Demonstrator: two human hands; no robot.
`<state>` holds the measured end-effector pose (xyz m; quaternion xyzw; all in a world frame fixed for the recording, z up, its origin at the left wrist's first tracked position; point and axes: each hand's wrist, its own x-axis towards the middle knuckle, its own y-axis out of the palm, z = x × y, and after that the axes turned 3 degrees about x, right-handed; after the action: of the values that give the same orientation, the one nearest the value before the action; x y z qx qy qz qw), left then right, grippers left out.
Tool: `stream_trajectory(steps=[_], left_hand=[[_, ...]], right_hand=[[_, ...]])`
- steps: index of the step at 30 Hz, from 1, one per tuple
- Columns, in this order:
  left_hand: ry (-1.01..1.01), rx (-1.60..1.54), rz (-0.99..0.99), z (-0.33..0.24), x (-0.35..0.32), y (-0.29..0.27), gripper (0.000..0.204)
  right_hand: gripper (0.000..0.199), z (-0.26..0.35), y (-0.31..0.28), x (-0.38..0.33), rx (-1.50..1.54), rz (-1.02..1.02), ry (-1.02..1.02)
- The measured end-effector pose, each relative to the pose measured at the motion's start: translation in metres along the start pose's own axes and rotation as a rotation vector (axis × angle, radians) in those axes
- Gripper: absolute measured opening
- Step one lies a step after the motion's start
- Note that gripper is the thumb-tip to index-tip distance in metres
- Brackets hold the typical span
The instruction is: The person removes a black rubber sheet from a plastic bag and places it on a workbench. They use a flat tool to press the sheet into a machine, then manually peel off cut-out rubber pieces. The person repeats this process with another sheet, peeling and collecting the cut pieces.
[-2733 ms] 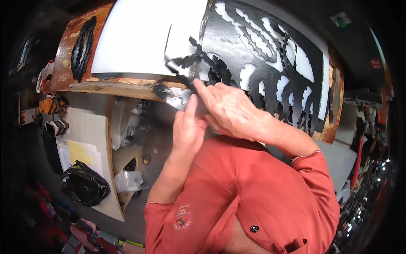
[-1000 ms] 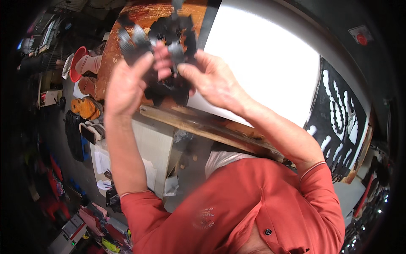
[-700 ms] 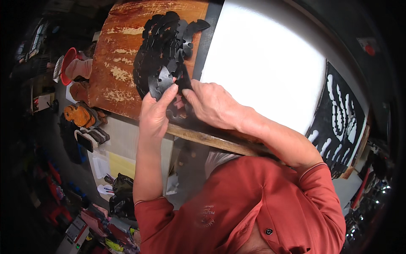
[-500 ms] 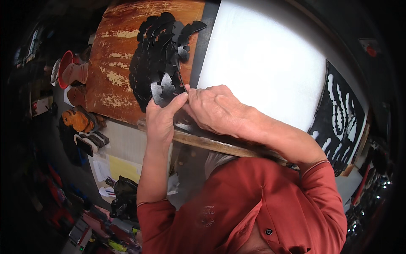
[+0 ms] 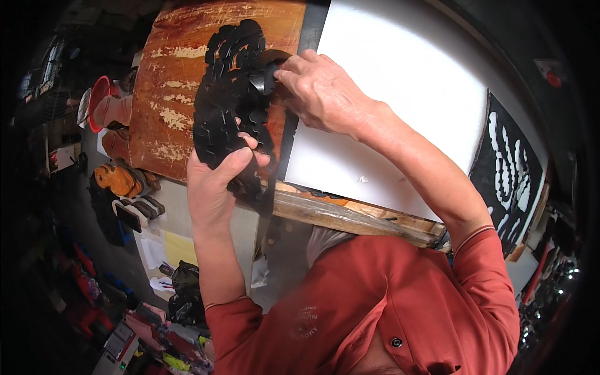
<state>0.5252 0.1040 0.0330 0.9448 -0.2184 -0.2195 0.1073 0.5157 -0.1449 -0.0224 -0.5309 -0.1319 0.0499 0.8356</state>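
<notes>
A pile of flat black cut-out pieces (image 5: 234, 90) with notched, curved edges lies on a worn brown board (image 5: 165, 94). At the pile's near end, my left hand (image 5: 215, 178) is closed around several black pieces, thumb on top and fingertips showing through from beneath. A dark strip hangs past the board's front edge beside that hand. Farther off and to the right, my right hand (image 5: 322, 90) pinches the end of a curved black piece (image 5: 265, 72) at the pile's right side. The material of the pieces cannot be told for sure.
Right of the board lies a large white sheet (image 5: 400, 81), with a black sheet full of cut-outs (image 5: 506, 169) beyond it. A wooden beam (image 5: 350, 219) runs along the front. At left are a red-rimmed bowl (image 5: 99, 103), orange shapes (image 5: 119, 180) and a black bag (image 5: 186, 290).
My right hand has moved away from the left one, up to the pile's right side. My left hand has shifted slightly left and nearer to me, with the pieces tilted in it.
</notes>
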Motion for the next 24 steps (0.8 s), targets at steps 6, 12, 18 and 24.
stream_trajectory(steps=[6,12,18,24], left_hand=[[0.019,-0.026,0.060,-0.023,-0.011,0.005,0.049],[0.144,-0.042,0.078,-0.039,-0.002,0.011,0.050],[0.053,0.053,-0.107,-0.025,0.007,0.011,0.045],[0.072,0.082,-0.114,-0.016,0.015,0.011,0.031]], right_hand=[[0.029,0.011,0.018,0.010,0.212,-0.334,-0.037],[0.024,0.027,-0.006,0.004,1.029,-0.108,0.394],[0.027,0.051,-0.021,-0.004,1.577,-0.058,0.596],[0.029,0.057,-0.018,-0.015,1.054,-0.183,0.305]])
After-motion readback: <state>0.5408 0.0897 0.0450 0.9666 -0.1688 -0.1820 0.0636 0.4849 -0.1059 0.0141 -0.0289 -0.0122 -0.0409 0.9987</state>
